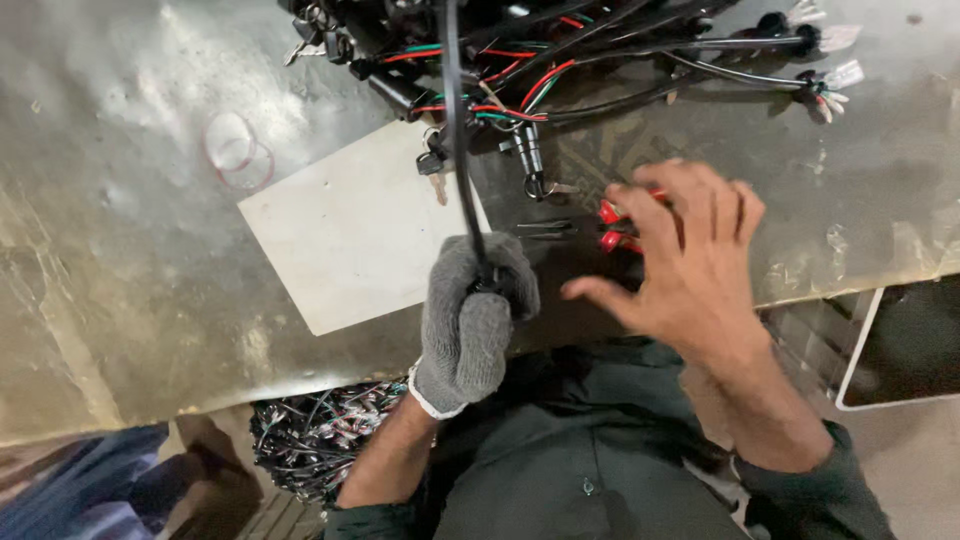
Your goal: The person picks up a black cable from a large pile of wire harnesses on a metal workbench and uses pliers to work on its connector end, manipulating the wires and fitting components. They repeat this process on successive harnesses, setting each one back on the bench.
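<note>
Scuffed grey metal makes up the desk (130,280), seen from the head camera looking straight down, with a pale blank card (350,235) lying at its middle and two thin rubber bands (238,150) at ten o'clock of the card. At twelve o'clock sprawls a tangle of wiring harnesses (560,60) in black, red and green, small keys hanging at its near edge. The left hand (470,320), in a grey knit glove, is closed tight around a black cable (458,130) that runs up from the fist toward that tangle. The right hand (690,260) is bare, fingers spread wide and holding nothing, hovering just over red-handled pliers (612,225) that lie on the desk at three o'clock of the card. By the look of it, the step in hand is reaching for the pliers while the cable is held steady; the next move would call for closing the fingers around the red handles. Below the desk edge, at seven o'clock, sits a heap of loose wires (320,440).
</note>
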Motion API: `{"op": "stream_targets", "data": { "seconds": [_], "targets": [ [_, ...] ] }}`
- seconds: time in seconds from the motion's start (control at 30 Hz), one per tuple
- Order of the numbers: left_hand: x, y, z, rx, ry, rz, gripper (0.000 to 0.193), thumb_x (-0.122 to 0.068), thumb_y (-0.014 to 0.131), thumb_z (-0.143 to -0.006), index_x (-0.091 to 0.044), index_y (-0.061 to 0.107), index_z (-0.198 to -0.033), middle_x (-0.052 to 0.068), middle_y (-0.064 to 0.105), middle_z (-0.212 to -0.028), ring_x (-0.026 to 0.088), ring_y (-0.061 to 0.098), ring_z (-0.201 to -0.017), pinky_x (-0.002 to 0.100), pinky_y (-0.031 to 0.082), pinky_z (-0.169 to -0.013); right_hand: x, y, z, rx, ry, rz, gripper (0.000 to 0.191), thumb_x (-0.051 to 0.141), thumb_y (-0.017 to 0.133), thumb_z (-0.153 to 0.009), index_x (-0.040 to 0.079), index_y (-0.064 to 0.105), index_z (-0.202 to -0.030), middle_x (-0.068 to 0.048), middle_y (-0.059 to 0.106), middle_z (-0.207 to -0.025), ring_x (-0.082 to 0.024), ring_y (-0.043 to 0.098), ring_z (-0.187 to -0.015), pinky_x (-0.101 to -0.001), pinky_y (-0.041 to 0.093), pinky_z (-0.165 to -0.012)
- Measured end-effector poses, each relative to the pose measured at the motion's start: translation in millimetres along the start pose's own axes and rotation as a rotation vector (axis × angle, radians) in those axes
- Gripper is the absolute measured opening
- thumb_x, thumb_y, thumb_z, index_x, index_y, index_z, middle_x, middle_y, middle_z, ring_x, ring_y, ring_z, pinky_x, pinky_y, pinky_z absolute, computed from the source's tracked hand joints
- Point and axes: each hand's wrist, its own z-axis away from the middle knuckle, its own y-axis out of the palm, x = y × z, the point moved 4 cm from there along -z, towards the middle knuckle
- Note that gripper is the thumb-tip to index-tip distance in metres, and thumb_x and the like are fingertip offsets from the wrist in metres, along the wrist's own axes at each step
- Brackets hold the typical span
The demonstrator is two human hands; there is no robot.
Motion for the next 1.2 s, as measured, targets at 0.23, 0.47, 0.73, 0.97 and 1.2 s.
{"op": "stream_targets", "data": {
  "seconds": [0.23, 0.47, 0.73, 0.97, 1.2],
  "targets": [
    [-10, 7, 4, 0.138, -0.067, 0.092, 0.027, -0.02, 0.054, -0.115, -0.002, 0.056, -0.135, 0.009, 0.056, -0.122, 0.009, 0.057, -0.082, 0.023, 0.049, -0.073, -36, 19, 17, -0.042, 0.177, -0.322, 0.047, 0.048, 0.077, -0.093, 0.012, 0.06, -0.118, -0.006, 0.064, -0.115, -0.028, 0.058, -0.106, -0.0482, 0.037, -0.098],
    [-19, 15, 19, 0.193, -0.207, 0.209, 0.036, -0.024, 0.051, -0.115, 0.0, 0.05, -0.142, 0.007, 0.058, -0.116, 0.008, 0.056, -0.087, 0.022, 0.05, -0.078, -2, 11, 0, 0.143, 0.285, -0.784, 0.029, 0.014, 0.065, -0.081, 0.003, 0.068, -0.108, -0.007, 0.069, -0.098, -0.025, 0.069, -0.092, -0.0357, 0.054, -0.085],
    [-4, 9, 58, 0.039, -0.203, -0.093, 0.051, -0.013, 0.055, -0.11, 0.003, 0.035, -0.154, 0.015, 0.056, -0.133, 0.018, 0.059, -0.102, 0.028, 0.053, -0.088, 21, -7, -25, -0.055, -0.134, -0.227, 0.028, 0.018, 0.083, -0.072, 0.005, 0.065, -0.09, -0.009, 0.07, -0.092, -0.029, 0.07, -0.091, -0.04, 0.056, -0.073],
    [-28, 4, 24, 0.282, -0.661, 0.557, 0.071, -0.015, 0.066, -0.107, -0.014, 0.026, -0.165, 0.008, 0.066, -0.118, 0.013, 0.064, -0.088, 0.026, 0.055, -0.08, 10, 9, -28, 0.095, -0.163, -0.283, 0.027, 0.021, 0.084, -0.069, 0.011, 0.064, -0.083, -0.002, 0.071, -0.089, -0.026, 0.07, -0.088, -0.0388, 0.054, -0.069],
    [-35, 12, 12, 0.125, -0.075, -0.601, 0.074, -0.023, 0.082, -0.092, -0.004, 0.045, -0.153, 0.014, 0.069, -0.121, 0.033, 0.073, -0.106, 0.037, 0.058, -0.092, 14, 12, -11, 0.133, -0.026, -0.382, 0.042, 0.015, 0.079, -0.065, 0.004, 0.067, -0.103, -0.013, 0.068, -0.1, -0.033, 0.066, -0.096, -0.0413, 0.054, -0.075]
  ]
}}
